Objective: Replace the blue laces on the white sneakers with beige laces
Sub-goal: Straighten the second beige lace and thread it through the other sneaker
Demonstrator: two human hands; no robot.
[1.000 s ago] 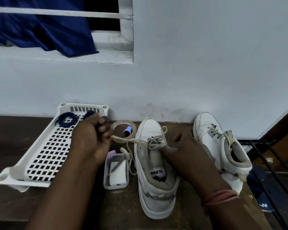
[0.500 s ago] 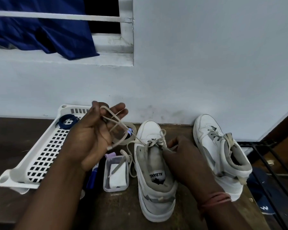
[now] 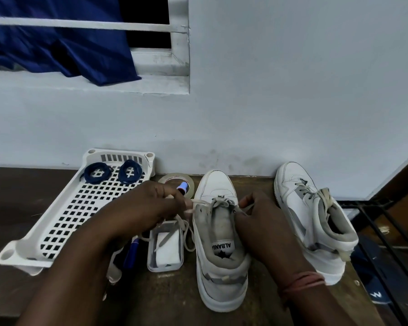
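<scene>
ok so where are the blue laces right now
In the head view, the two coiled blue laces lie side by side at the far end of the white basket, on the left near the wall, just left of the tape roll.

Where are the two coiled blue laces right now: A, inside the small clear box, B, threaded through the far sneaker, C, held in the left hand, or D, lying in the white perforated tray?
D: both coiled blue laces lie side by side at the far end of the white perforated tray, apart from either hand.
</scene>
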